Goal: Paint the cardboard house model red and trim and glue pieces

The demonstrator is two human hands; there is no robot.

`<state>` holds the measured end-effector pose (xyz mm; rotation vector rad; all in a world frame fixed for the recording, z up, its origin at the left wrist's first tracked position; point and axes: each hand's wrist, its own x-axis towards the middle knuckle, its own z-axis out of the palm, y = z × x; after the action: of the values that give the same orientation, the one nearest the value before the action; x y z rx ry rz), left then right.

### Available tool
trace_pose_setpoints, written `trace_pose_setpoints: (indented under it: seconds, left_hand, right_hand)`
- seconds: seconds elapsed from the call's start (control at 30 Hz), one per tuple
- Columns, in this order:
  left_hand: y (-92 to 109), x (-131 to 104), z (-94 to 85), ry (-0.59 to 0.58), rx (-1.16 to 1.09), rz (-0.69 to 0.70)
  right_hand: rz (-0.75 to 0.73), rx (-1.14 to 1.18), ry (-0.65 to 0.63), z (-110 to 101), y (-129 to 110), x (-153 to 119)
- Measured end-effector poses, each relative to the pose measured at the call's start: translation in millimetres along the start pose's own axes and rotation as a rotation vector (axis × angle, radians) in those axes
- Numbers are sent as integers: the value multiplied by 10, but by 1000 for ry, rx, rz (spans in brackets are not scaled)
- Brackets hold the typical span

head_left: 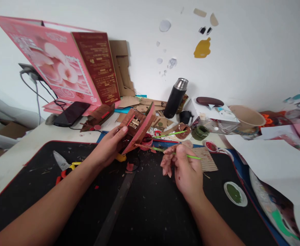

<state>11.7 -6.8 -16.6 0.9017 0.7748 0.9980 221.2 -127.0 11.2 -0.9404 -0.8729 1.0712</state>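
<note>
My left hand [113, 141] grips a small brown model house [133, 120] with a lattice window and holds it tilted above the black mat. A sloping reddish panel [145, 127] runs along the model's right side. Between the thumb and fingers of my right hand [184, 164] is a thin green paintbrush [194, 157], its tip pointing left at the panel's lower edge. Paint smears mark the right fingers. Behind it, a second green brush [174, 134] leans over a small red pot [146, 144]. The left fingers behind the model are hidden.
Scissors [62, 165] and a dark ruler [116, 208] lie on the mat [150, 215]. A lid of green paint [234, 194] sits at right, near corrugated cardboard [206, 160]. Behind stand a black thermos [175, 99], paint jars [200, 132] and a pink box [60, 65]. A phone [71, 113] lies left.
</note>
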Motion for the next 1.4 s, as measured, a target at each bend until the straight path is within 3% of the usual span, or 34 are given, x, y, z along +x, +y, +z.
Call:
trace_pose_setpoints:
  seconds: [0.37, 0.73, 1.4]
  left_hand:
    - [6, -9, 4, 24, 42, -1]
    - [23, -18, 16, 10, 16, -7]
    - [16, -21, 10, 36, 45, -45]
  right_hand:
    - [-70, -1, 89, -25, -25, 22]
    - [13, -36, 17, 7, -8, 5]
    - [-75, -26, 135, -56, -19, 31]
